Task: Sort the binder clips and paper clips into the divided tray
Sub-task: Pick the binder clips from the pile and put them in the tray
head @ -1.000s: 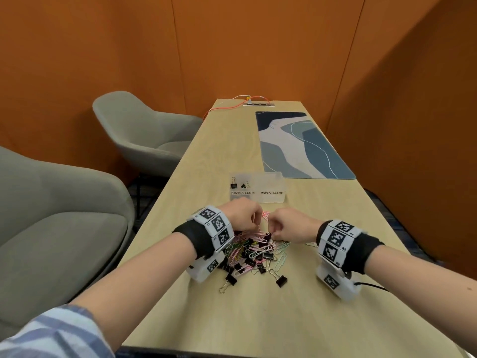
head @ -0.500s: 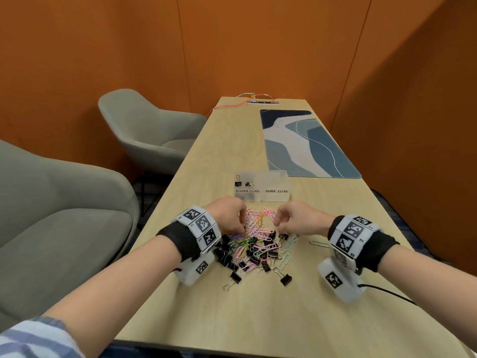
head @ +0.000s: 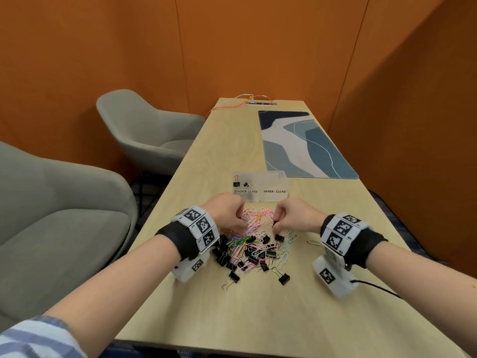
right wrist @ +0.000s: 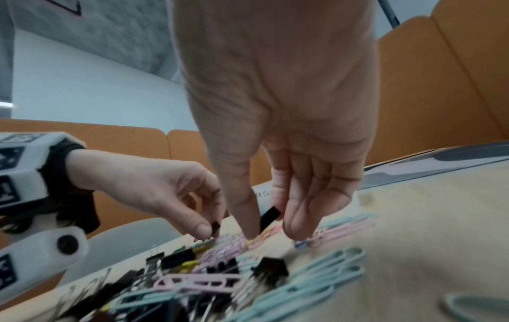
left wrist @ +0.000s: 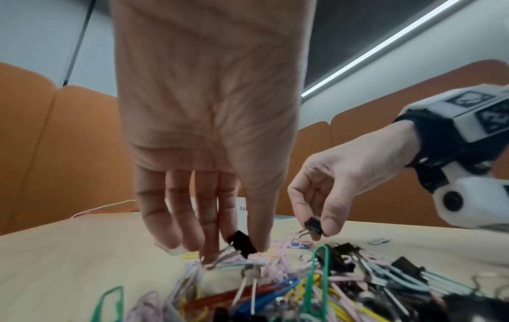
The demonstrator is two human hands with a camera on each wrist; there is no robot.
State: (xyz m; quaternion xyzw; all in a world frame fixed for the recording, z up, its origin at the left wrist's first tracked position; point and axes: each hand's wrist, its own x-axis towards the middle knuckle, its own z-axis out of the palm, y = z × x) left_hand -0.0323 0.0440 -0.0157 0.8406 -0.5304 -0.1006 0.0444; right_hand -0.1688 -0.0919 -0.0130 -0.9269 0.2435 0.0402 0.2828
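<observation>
— What is the left hand (left wrist: 209, 122) doing?

— It hangs over the far edge of the pile of clips (head: 254, 244), fingers pointing down. Thumb and forefinger are closed on a small black binder clip (left wrist: 242, 244), whose wire handles trail into the pastel paper clips below.

— And the right hand (right wrist: 278, 113)?

— Much the same. Its thumb and fingers pinch another black binder clip (right wrist: 269, 217), lifted just above the pile. The other fingers are loosely bent beside it.

— Where is the tray?

— The clear divided tray (head: 260, 200) sits on the wooden table (head: 258, 319) just beyond both hands. Its left half is labelled "BINDER CLIPS" and holds a few black clips; the right half reads "PAPER CLIPS", and I cannot tell what it holds.

— Anything else nearby?

— One loose paper clip (head: 313, 242) lies apart, right of the pile. A blue patterned mat (head: 304, 146) lies farther back, and two grey chairs (head: 144, 130) stand to the left.
</observation>
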